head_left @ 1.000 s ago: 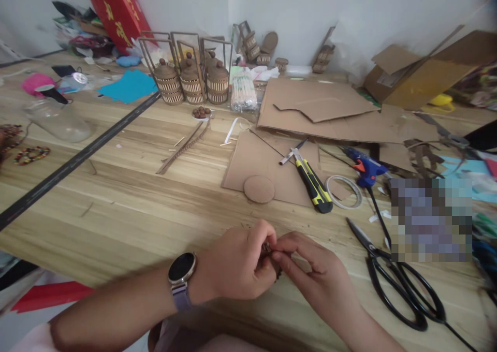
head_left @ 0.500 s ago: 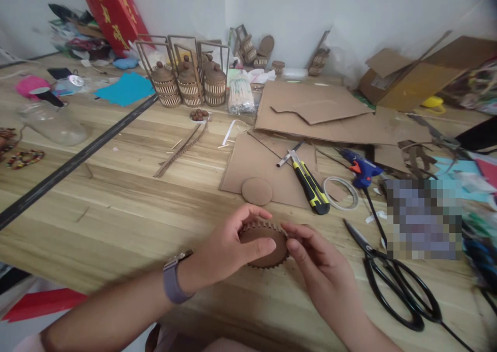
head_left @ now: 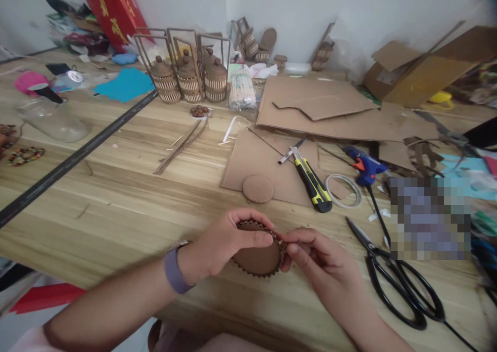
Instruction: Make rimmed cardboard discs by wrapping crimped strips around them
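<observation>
Left hand and right hand grip one ridged disc, fingers closed. Beyond the disc lies one cutter; right of it, one pair of scissors.

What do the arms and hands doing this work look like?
The left grip and right grip are ungloved human hands. A watch with a greyish-purple strap circles the left arm, and a pale pink sleeve shows higher up. Nothing worn shows on the right arm.
</observation>
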